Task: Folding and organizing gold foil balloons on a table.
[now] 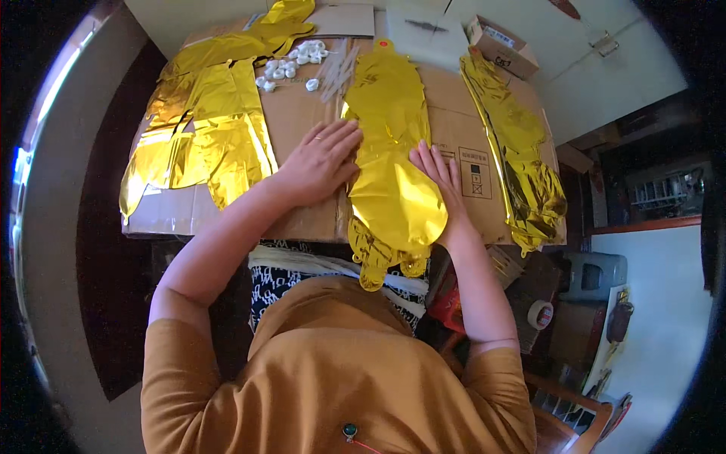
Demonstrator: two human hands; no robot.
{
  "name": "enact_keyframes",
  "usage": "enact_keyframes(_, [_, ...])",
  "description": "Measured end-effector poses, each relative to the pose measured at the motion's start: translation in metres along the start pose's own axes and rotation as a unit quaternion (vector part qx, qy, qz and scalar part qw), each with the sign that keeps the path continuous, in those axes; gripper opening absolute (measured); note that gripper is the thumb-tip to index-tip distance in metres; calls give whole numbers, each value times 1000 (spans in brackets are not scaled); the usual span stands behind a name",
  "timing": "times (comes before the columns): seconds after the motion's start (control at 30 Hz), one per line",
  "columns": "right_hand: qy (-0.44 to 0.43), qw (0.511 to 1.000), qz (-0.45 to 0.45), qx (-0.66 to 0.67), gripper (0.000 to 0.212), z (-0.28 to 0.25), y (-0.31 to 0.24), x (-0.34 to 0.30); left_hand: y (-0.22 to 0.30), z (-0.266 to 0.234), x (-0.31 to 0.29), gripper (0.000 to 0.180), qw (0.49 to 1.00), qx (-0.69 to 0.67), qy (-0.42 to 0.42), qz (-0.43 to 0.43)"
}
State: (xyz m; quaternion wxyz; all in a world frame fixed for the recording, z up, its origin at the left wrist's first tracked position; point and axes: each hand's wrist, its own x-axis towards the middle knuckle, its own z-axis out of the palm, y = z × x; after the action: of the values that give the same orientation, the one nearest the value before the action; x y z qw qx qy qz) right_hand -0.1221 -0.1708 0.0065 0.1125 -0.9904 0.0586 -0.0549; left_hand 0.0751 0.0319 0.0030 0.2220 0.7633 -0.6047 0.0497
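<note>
gold foil [389, 144], left hand [324, 162] and right hand [451, 195] flat at edges

The foil shape in the middle [389, 163] is mirror-bright gold, with a red dot [383, 44] near its top end; the foil pieces at left [234, 125] and foil at right [518, 132] match it. The cardboard [291, 113] is tan with black print, the small rolls [308, 53] white, the shirt [325, 371] mustard brown, the lap cloth [266, 286] black and white.
</note>
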Motion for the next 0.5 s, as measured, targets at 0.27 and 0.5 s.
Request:
enact_keyframes(0.27, [0, 999, -40, 7, 66, 7, 17, 1, 9, 7, 9, 69, 994, 55, -69, 67])
enact_keyframes(0.5, [-3, 999, -30, 21, 73, -1, 12, 3, 7, -5, 8, 78, 997, 65, 1, -32])
